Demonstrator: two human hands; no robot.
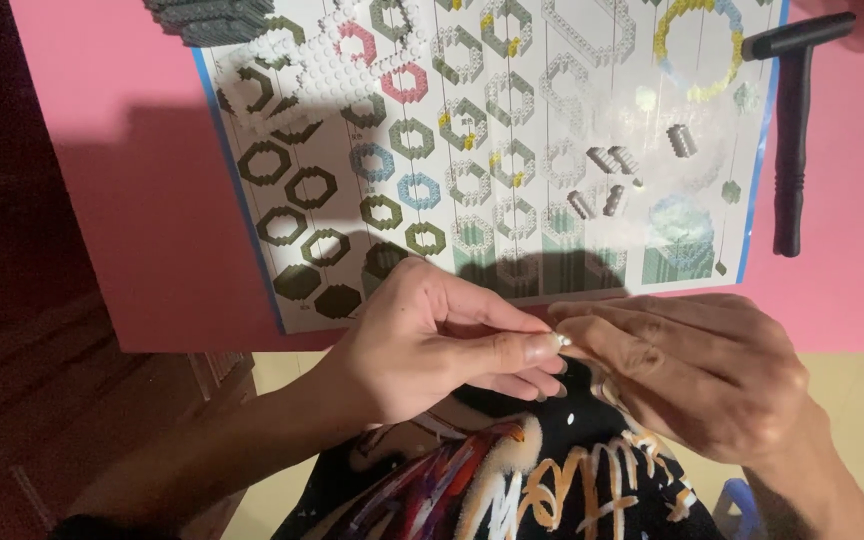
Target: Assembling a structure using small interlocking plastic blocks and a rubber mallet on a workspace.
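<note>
Both hands meet at six o'clock, left hand (422,345) and right hand (692,375) pinching a tiny white bead (563,341) at their fingertips; light, hard, probably slippery, best nipped by its sides.

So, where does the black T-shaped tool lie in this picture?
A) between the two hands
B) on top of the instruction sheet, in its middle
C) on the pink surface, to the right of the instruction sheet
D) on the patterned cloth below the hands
C: the black T-shaped tool rests on the pink surface, just past the right edge of the instruction sheet, far from both hands.
</note>
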